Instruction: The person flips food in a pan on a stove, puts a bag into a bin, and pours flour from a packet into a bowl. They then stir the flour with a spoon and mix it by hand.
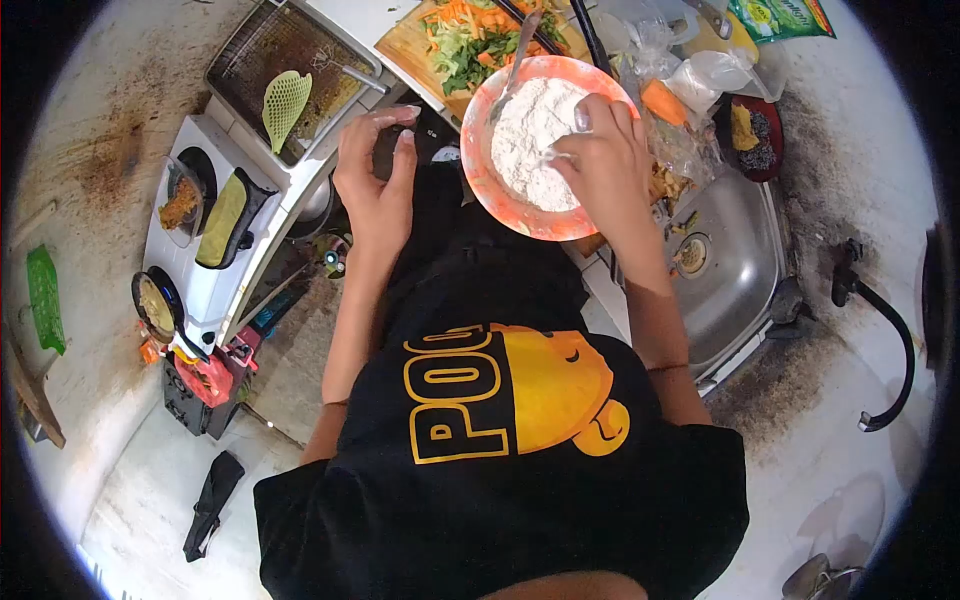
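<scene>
An orange-rimmed bowl [480, 175] of white flour [530, 140] stands at the counter's front edge. My right hand [608, 165] reaches in over its right side, with the thumb at the flour and the curled fingers apart from the thumb. I see nothing held there. A metal spoon [522, 50] leans in the bowl, its handle pointing up and away. Left of the bowl, my left hand [378, 180] hovers with bent fingers, thumb and forefinger apart, holding nothing. Behind the bowl lies a wooden cutting board [405, 42] with chopped carrot and greens [470, 45].
At the right is a steel sink [735, 260] with a black faucet [890, 330] beyond. A carrot [663, 102] lies among plastic bags. On the left are a wire-racked tray [235, 65], a green slotted turner [286, 105] and a white stove [215, 290] with pans.
</scene>
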Demonstrator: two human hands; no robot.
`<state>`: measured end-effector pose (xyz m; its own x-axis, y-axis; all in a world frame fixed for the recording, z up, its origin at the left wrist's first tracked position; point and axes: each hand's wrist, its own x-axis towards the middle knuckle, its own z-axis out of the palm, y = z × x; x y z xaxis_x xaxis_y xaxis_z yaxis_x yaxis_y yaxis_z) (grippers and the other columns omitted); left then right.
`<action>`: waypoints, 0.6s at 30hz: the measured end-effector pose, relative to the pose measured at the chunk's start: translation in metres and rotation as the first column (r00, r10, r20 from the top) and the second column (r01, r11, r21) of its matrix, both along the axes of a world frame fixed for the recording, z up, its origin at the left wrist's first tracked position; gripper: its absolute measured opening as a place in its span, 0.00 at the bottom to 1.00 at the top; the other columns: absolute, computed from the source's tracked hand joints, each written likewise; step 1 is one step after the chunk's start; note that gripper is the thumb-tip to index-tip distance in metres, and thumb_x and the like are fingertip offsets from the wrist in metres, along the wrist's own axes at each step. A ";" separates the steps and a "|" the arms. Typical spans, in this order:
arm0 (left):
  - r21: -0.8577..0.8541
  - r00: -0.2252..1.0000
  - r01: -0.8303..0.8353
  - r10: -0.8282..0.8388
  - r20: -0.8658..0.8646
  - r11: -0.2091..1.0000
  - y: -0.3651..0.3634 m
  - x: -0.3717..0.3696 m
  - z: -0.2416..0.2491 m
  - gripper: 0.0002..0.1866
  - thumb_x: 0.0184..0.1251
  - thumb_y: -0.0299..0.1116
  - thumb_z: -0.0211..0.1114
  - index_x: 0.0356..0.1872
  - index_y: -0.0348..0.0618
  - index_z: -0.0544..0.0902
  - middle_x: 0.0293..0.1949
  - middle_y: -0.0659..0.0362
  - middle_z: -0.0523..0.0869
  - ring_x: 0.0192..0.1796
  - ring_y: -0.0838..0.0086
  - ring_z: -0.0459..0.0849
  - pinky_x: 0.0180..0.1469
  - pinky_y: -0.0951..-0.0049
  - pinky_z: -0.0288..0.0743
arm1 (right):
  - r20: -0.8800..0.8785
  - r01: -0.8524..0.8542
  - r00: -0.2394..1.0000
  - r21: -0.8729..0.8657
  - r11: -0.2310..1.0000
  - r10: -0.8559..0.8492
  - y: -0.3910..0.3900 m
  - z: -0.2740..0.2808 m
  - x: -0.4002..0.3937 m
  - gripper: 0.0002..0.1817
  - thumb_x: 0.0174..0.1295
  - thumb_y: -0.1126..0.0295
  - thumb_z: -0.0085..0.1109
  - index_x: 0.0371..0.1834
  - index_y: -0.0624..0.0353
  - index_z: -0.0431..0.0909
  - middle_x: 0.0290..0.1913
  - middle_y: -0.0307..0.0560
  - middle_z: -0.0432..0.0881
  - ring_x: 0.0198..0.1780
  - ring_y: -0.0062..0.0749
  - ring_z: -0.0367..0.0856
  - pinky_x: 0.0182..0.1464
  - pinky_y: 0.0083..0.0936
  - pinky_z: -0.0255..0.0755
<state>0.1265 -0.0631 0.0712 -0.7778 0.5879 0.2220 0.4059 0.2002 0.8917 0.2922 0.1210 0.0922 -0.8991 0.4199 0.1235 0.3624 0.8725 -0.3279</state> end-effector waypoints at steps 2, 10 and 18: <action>-0.008 1.000 -0.011 0.011 -0.018 1.000 -0.002 -0.001 0.002 0.08 0.67 0.23 0.59 0.45 0.35 0.81 0.47 0.55 0.85 0.54 0.70 0.79 0.63 0.69 0.66 | -0.077 -0.013 0.997 0.011 1.000 0.014 0.008 0.001 0.000 0.12 0.42 0.67 0.75 0.32 0.54 0.88 0.43 0.46 0.74 0.50 0.42 0.73 0.53 0.37 0.65; 0.019 1.000 -0.006 0.006 -0.005 1.000 -0.002 0.003 -0.003 0.08 0.67 0.22 0.59 0.44 0.34 0.81 0.48 0.55 0.85 0.55 0.71 0.79 0.63 0.69 0.65 | -0.118 0.125 0.978 -0.336 0.933 -0.173 0.027 0.025 0.004 0.07 0.57 0.69 0.67 0.34 0.61 0.86 0.34 0.50 0.78 0.37 0.42 0.78 0.41 0.33 0.71; 0.027 0.999 -0.033 0.033 -0.014 0.999 0.002 0.002 0.000 0.09 0.61 0.22 0.61 0.42 0.38 0.83 0.44 0.54 0.85 0.50 0.63 0.81 0.58 0.67 0.70 | -0.006 0.208 0.952 -0.722 0.660 -0.306 0.037 0.009 0.017 0.10 0.63 0.70 0.63 0.39 0.68 0.84 0.26 0.48 0.83 0.29 0.24 0.78 0.35 0.25 0.71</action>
